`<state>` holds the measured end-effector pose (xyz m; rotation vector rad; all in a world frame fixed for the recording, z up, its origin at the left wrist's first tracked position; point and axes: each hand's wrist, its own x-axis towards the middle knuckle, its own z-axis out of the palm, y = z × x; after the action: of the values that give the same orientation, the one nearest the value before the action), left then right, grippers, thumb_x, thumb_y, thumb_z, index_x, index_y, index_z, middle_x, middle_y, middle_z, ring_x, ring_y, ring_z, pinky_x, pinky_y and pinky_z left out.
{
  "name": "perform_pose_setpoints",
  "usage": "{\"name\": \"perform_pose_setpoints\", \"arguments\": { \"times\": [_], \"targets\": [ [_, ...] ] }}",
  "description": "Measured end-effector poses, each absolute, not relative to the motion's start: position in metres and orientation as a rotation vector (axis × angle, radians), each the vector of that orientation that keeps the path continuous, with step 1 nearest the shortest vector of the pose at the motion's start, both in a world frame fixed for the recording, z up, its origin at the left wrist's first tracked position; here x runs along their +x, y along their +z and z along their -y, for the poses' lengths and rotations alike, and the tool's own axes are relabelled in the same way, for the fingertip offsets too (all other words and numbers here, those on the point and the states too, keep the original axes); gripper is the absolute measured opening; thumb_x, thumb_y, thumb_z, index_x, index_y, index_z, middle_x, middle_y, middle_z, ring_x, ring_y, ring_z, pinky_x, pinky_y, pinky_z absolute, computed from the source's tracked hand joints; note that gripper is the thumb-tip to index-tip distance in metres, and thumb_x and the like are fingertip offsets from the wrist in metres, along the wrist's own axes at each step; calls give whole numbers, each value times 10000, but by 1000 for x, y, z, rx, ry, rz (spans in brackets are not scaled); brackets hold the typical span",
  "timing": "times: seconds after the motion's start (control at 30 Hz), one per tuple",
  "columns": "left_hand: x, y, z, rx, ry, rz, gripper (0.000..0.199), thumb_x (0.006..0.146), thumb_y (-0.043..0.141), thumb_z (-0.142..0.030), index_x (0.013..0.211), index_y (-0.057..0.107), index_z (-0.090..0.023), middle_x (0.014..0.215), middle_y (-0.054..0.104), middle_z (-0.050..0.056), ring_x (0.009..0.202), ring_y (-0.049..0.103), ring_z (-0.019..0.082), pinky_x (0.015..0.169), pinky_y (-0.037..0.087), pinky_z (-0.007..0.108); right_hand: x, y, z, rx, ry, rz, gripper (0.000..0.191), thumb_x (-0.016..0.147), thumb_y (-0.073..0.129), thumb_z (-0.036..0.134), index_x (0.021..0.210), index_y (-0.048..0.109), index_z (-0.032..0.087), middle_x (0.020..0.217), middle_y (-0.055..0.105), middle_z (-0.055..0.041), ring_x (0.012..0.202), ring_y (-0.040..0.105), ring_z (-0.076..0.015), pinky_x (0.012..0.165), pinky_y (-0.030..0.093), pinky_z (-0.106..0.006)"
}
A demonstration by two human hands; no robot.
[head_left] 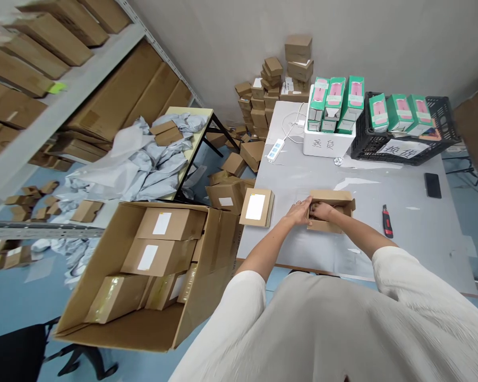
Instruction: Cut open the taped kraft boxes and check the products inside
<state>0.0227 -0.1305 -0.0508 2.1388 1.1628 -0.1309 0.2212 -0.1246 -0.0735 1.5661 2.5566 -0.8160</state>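
Note:
A small open cardboard box (pixel 331 209) lies on the grey table (pixel 418 249) in front of me. My left hand (pixel 298 211), with a ring on one finger, grips the box's near left end. My right hand (pixel 322 211) reaches into the box, its fingers hiding the contents. A flat kraft box with a white label (pixel 256 208) lies to the left of my hands. To their right rests a red-and-black utility knife (pixel 387 221).
A black phone (pixel 433 185) and a power strip (pixel 276 150) lie on the table. A foam box (pixel 329 142) and a black crate (pixel 402 154) hold green-and-pink boxes. A large carton of labelled boxes (pixel 143 276) stands left, near metal shelving (pixel 63 71).

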Motion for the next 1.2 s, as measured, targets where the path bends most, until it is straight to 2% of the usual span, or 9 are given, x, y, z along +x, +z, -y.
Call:
{"name": "perform_pose_setpoints", "arguments": {
  "times": [0.1,0.17,0.27,0.37,0.47,0.67,0.83,1.0,1.2],
  "targets": [
    [24,-49,129,2118,-126,-1173,1423,727,941,-461,1799,26,-267,1804,361,173,1574,458,445,1206,421,471,233,-59,124,1016,-563,-2617,217,972,649,157,1131,787,210,1229,781,-124,1174,673,-268,1077,480,-393],
    [24,-49,128,2107,-107,-1179,1417,722,949,-449,1800,51,-255,1803,357,188,1588,439,456,1216,401,467,242,-48,123,814,-338,-2672,243,1002,627,155,1192,778,177,1290,745,-160,1179,651,-288,1040,470,-397],
    [24,-49,127,2094,-87,-1187,1432,702,968,-438,1801,71,-243,1802,352,207,1598,420,475,1221,386,473,254,-33,121,669,-128,-2724,253,966,689,158,1205,773,158,1310,716,-176,1198,615,-318,996,439,-396],
    [24,-50,126,2093,-69,-1189,1433,688,973,-432,1799,84,-268,1814,335,187,1583,440,476,1211,398,482,264,-19,120,702,-98,-2723,245,935,698,101,1158,773,169,1172,750,-147,1137,615,-302,948,404,-369],
    [26,-52,125,2079,-35,-1202,1428,669,980,-445,1794,114,-292,1821,326,170,1576,454,474,1213,400,488,273,-2,117,862,-113,-2707,253,983,616,59,1153,760,180,1030,767,-123,1052,624,-281,899,377,-351],
    [29,-53,128,2027,13,-1266,1428,639,989,-449,1791,157,-310,1850,243,159,1608,412,486,1244,374,508,294,38,120,1229,-194,-2754,148,1017,622,116,1078,735,188,1054,773,-146,1024,625,-289,873,365,-362],
    [33,-55,124,2064,-43,-1310,1416,686,955,-479,1799,93,-323,1870,172,146,1617,392,490,1250,378,541,317,59,132,1852,-432,-2785,142,1003,590,171,1042,720,215,1003,782,-120,968,624,-306,843,410,-385],
    [44,-53,104,2113,-122,-1356,1369,745,898,-476,1806,55,-287,1877,119,151,1623,391,464,1248,404,545,332,62,140,2430,-850,-2724,120,958,631,336,996,697,244,971,770,-66,910,642,-263,840,488,-377],
    [40,-49,100,2134,-91,-1340,1268,802,864,-524,1805,125,-289,1878,125,152,1658,343,442,1272,380,535,337,56,145,2733,-1429,-2496,377,832,764,607,911,682,247,916,760,-51,836,655,-226,778,549,-356]
  ]
}}
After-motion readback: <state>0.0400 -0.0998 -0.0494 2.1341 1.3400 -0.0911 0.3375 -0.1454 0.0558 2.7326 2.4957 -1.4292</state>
